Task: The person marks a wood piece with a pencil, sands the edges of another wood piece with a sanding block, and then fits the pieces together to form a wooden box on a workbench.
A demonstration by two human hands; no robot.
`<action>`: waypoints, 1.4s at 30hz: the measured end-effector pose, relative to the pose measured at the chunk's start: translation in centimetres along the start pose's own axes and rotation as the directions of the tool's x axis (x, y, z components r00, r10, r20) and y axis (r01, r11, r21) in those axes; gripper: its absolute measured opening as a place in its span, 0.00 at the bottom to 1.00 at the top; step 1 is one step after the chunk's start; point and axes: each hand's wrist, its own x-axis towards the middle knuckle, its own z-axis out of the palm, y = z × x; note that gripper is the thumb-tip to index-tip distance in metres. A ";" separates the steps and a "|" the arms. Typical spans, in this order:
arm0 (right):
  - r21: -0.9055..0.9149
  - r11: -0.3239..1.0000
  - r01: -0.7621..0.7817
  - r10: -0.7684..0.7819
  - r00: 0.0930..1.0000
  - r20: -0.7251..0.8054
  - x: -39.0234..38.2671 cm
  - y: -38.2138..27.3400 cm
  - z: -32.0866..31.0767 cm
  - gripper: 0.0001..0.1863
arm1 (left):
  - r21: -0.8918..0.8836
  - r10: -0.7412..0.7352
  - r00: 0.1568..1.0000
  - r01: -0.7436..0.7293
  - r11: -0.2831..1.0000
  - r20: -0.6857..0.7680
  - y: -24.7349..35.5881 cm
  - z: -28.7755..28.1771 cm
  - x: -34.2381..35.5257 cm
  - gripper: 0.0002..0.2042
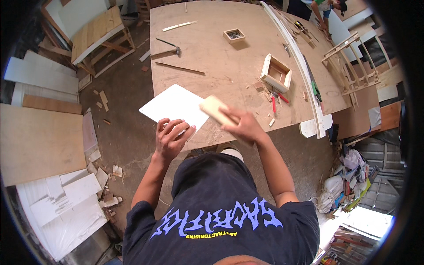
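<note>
A white rectangular panel (170, 102) lies near the table's front edge, its left corner jutting past the edge. My left hand (172, 138) grips the near side of the panel, fingers bent over its top face. In my right hand (244, 127) is a pale block (215, 108), wood-like and slightly blurred, held at the panel's right edge. Whether the block touches the panel I cannot tell. To the right, pliers with red handles (274, 104) lie by an open wooden box (276, 73) among wood scraps.
On the plywood table (212, 57) are a hammer (176, 51), thin wood strips, and a small box (234, 35) of metal bits. A long white strip (297, 57) runs along the right, beside a green-handled saw (316, 90). Another person (316, 9) bends at the far right.
</note>
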 end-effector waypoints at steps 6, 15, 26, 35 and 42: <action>0.096 0.991 0.093 -0.096 0.995 0.033 -1.0 -3.1 2.7 0.40 | -0.074 -0.046 0.993 0.038 0.997 -0.111 -2.2 1.2 -1.9 0.13; 0.085 0.978 0.191 -0.196 0.979 0.051 -0.1 -2.5 4.4 0.40 | -0.061 -0.078 0.974 0.067 0.996 -0.213 -4.4 2.2 -4.0 0.14; 0.315 0.949 -0.003 -0.061 0.979 0.193 1.4 -0.9 4.9 0.40 | -0.154 -0.077 0.984 0.052 0.987 -0.161 -5.3 3.3 -4.6 0.15; 0.258 0.952 0.164 -0.223 0.950 0.219 1.1 -1.2 3.4 0.41 | -0.163 -0.151 0.974 0.123 0.979 -0.167 -5.1 4.2 -4.5 0.14; 0.225 0.956 0.189 -0.240 0.944 0.226 1.0 -1.5 2.1 0.42 | -0.141 -0.194 0.964 0.169 0.975 -0.184 -4.1 5.6 -3.9 0.15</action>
